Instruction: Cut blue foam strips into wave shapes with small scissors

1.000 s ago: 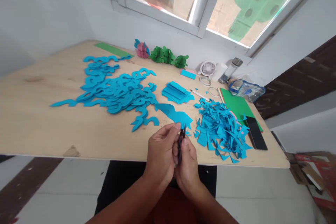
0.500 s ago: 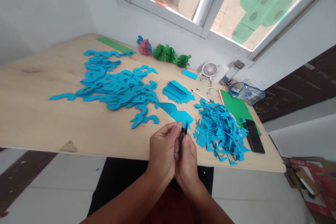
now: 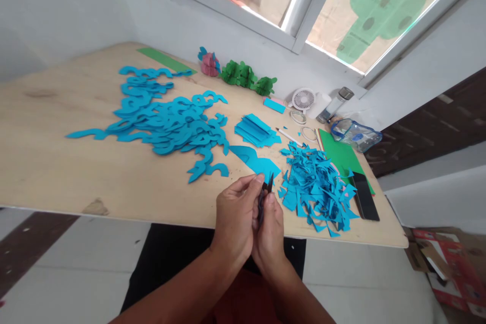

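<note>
My left hand [image 3: 236,210] pinches the near end of a blue paper piece [image 3: 260,164] between thumb and fingers. A curved line or cut edge runs along the left part of this piece, which stretches away over the table. Close against it, my right hand [image 3: 270,230] is closed around dark scissors [image 3: 270,183], their blades pointing up and away at the paper's near right edge. Fingers cover most of the scissor handles. Wavy blue paper cutouts [image 3: 167,126] lie heaped to the left, and blue paper scraps [image 3: 319,187] are piled to the right.
Behind the hands lies a stack of blue paper pieces [image 3: 254,130] beside a white pen [image 3: 289,136]. A small fan [image 3: 302,98], bottle [image 3: 336,105] and clear pouch [image 3: 357,134] stand at the back right. A phone [image 3: 365,196] rests on green sheets [image 3: 339,152]. Paper ornaments [image 3: 243,77] line the wall.
The camera view has shifted slightly. The scissor blades lean a little more to the right. Both hands keep nearly the same place and grip.
</note>
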{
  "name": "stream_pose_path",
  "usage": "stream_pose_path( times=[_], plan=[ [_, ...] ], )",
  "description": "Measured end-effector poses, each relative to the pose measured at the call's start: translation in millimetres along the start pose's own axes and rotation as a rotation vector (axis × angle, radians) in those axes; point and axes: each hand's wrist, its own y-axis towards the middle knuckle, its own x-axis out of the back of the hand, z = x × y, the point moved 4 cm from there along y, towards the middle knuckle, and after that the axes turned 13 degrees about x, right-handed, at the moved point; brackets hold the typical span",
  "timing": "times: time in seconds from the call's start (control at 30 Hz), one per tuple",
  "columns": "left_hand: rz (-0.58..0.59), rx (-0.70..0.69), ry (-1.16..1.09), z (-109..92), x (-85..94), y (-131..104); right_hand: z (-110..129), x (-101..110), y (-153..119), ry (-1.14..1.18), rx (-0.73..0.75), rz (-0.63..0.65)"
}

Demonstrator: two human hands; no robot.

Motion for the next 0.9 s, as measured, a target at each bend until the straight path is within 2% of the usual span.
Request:
stream_pose_path(
  times=[0.5, 0.7, 0.9],
  plan=[
    [0.008, 0.002, -0.035, 1.6, -1.3, 0.9, 2.2, -1.6, 2.5, -0.043, -0.005, -0.002],
    [-0.001, -0.002, -0.054, 0.6, -1.4, 0.2, -0.8, -1.5, 1.7, 0.024, -0.006, 0.011],
    [-0.008, -0.02, -0.089, -1.7, 2.3, 3.8, -3.1, 6.7, 3.0, 0.115, -0.053, -0.075]
  ],
)
